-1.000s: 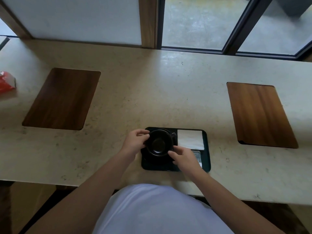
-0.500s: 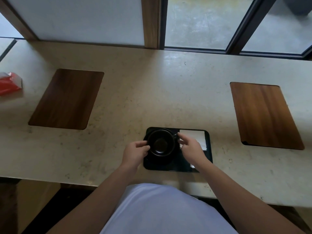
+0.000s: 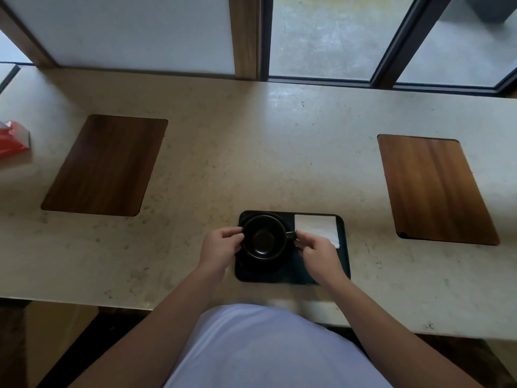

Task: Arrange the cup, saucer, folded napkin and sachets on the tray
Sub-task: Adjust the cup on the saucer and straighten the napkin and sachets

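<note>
Cup: black cup sits upright, mouth up and empty, on the left half of the tray, nearer the far edge than the near one.
Cup handle: handle points right, toward the napkin; the line from handle through bowl runs left to right, parallel to the tray's long side.
Saucer: dark saucer lies under the cup; only its near rim shows, hard to separate from the tray.
Left hand: left hand has fingers curled against the cup's left wall, steadying it.
Right hand: right hand is at the handle, thumb and forefinger pinched together on or just beside it; actual contact cannot be told.
Napkin: white folded napkin lies flat in the tray's far right corner, its edges square to the tray, its near right corner partly under the right hand.
Sachets: not visible; if on the tray, the right hand and wrist hide them.
Tray: dark rectangular tray lies long axis left to right on the pale counter, close to the near edge.
Surround: two wooden mats lie well apart to left and right; a red packet lies at the far left.
Step in hand: judged a final trim, setting the cup's turn and centring on the saucer.
Next move: likely a small twist or none, then both hands release without dragging the cup; sachets' placing needs checking.
</note>
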